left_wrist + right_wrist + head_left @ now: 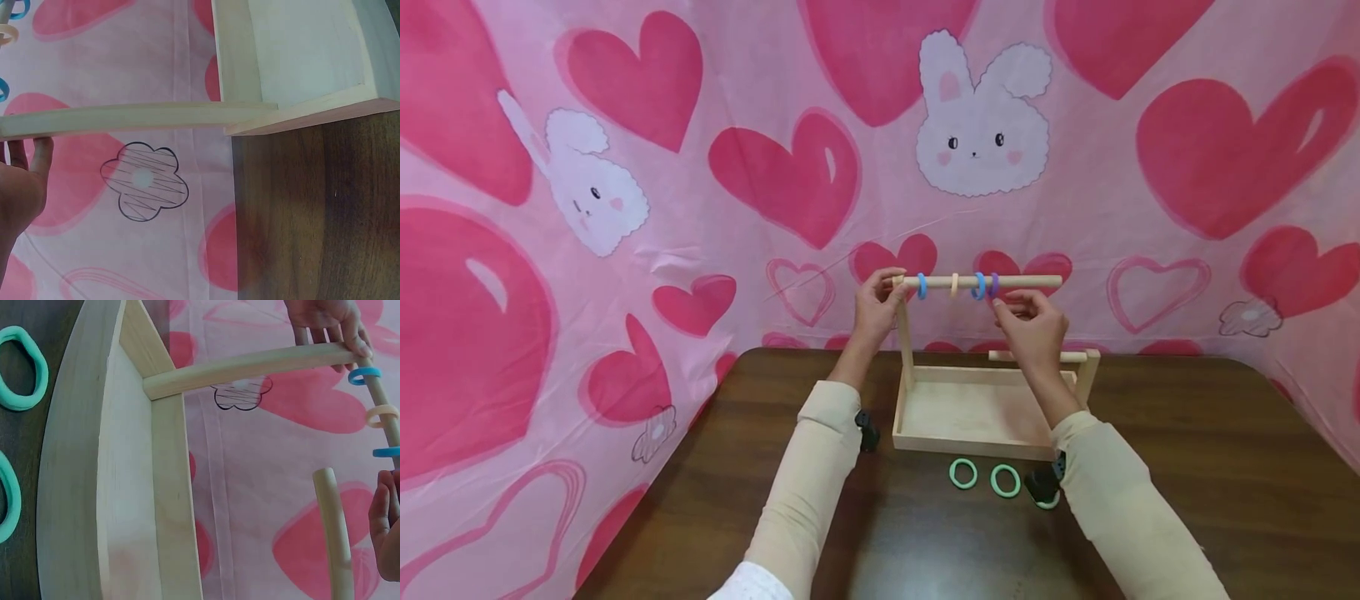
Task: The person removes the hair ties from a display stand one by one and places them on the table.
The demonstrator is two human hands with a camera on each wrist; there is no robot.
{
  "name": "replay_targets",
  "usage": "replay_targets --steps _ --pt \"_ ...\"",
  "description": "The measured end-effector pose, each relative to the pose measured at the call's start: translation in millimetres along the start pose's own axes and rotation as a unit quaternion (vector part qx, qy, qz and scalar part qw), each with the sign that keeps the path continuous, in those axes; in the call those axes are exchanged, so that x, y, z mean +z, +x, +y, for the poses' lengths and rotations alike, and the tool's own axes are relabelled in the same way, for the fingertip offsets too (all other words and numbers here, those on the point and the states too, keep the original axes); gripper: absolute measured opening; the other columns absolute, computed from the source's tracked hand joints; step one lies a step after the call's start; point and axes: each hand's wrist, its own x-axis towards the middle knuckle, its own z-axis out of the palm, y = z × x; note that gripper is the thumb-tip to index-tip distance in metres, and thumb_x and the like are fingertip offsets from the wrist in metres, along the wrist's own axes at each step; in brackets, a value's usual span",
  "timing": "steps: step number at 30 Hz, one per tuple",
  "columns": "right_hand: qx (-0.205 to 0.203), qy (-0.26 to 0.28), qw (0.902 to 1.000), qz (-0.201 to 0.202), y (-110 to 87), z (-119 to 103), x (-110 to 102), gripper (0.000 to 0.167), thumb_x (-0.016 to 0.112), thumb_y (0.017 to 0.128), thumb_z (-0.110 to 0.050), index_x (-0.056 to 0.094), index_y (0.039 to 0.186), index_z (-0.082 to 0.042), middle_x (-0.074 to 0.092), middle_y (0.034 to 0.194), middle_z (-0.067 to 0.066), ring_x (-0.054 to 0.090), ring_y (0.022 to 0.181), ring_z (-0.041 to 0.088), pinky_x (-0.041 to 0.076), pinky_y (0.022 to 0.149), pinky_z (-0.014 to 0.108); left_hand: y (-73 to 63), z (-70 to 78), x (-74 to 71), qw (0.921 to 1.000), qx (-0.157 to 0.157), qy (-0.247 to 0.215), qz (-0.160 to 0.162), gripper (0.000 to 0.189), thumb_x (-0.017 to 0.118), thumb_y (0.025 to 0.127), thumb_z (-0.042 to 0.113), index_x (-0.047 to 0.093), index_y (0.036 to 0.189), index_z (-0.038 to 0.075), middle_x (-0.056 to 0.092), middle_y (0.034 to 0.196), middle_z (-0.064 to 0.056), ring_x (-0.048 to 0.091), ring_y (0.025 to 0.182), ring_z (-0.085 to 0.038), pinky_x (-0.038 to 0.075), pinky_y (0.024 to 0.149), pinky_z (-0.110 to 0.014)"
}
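My left hand (876, 310) grips the corner where the upright post (906, 346) of a wooden stand meets its upper rod (1033, 282). Along that rod hang a blue ring (922, 292), a peach ring (954, 291), a second blue ring (978, 292) and a purple ring (996, 292). The thumb and fingertips of my right hand (1036, 329) pinch the purple ring at its lower edge, close beside the second blue one. In the right wrist view, the right hand's fingers hide nearly all of the purple ring.
The stand's tray base (962, 444) sits on the brown table (760, 433). A shorter, lower rod (1002, 356) extends from its right post (1087, 375). In front lie green rings (952, 473), one partly behind the right wrist camera (1041, 483). A pink patterned cloth (745, 92) hangs behind.
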Motion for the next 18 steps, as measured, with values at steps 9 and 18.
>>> replay_targets --steps 9,18 --pt "0.000 -0.045 0.9987 0.026 6.7 3 12 0.028 0.080 0.087 -0.016 0.074 0.101 0.007 0.074 0.092 0.033 0.057 0.054 -0.019 0.049 0.057 0.005 2.2 -1.2 -0.8 1.0000 0.006 -0.002 0.003 0.026 0.068 0.095 0.005 0.066 0.119 -0.004 0.068 0.108 -0.034 0.061 0.075 -0.004 0.055 0.075 -0.020" --pt "-0.005 -0.031 0.9991 0.029 10.2 2 15 0.026 0.081 0.086 -0.014 0.076 0.101 0.007 0.073 0.090 0.034 0.058 0.052 -0.017 0.048 0.053 0.007 1.2 -0.1 -0.1 1.0000 0.008 0.004 0.000 0.026 0.069 0.095 0.006 0.066 0.120 -0.003 0.069 0.108 -0.032 0.061 0.076 -0.005 0.055 0.074 -0.021"
